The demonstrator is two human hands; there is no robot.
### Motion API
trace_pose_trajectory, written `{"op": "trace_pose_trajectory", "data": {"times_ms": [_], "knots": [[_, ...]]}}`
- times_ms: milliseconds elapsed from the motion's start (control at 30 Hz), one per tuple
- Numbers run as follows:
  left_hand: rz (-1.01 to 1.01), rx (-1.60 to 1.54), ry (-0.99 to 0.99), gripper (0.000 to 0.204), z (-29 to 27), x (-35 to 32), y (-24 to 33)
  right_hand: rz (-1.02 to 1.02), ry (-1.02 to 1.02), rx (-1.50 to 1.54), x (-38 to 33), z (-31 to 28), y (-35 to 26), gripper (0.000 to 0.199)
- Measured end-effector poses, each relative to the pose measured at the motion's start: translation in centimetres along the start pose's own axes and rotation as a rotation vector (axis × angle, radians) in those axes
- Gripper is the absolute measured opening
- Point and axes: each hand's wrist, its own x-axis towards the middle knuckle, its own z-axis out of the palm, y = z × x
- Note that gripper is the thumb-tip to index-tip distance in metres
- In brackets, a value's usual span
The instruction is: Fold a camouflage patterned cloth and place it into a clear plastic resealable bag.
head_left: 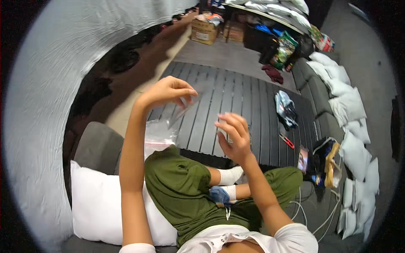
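Both hands were raised above the dark slatted surface (236, 109): the left hand (168, 90) pinched the upper edge of a clear plastic bag (185, 107) between thumb and fingers, while the right hand (232, 135), just beside and below it, stood open with fingers spread, apparently not gripping the bag. Under the left hand a heap of clear plastic bags (158, 135) lay by the knee, and well beyond the right hand red-handled scissors (287, 141) and a crumpled cloth (286, 109) lay on the surface.
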Motion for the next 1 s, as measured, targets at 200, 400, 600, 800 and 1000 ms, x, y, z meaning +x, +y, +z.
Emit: {"op": "trace_pose_trajectory", "data": {"times_ms": [200, 400, 600, 800, 1000], "knots": [[0.034, -0.261, -0.321, 0.033, 5.4, 2.9, -0.3, -0.017, -0.100, -0.189, 2.3, -2.2, 1.3, 0.036], [-0.026, -0.092, -0.286, 0.032, 9.0, 5.3, -3.1, 0.165, -0.280, -0.158, -2.2, -3.7, 2.9, 0.033], [0.318, 0.489, -0.120, 0.016, 11.1, 4.4, -4.0, 0.663, -0.005, 0.329, -5.9, -3.5, 4.2, 0.068], [0.337, 0.558, -0.063, 0.010, 12.2, 5.6, -5.1, 0.892, -0.029, 0.457, -7.8, -2.1, 3.1, 0.030], [0.656, 0.740, 0.292, 0.024, 14.0, 6.1, -5.4, 0.955, 0.241, 0.679, -8.1, -0.9, 3.5, 0.006]]}}
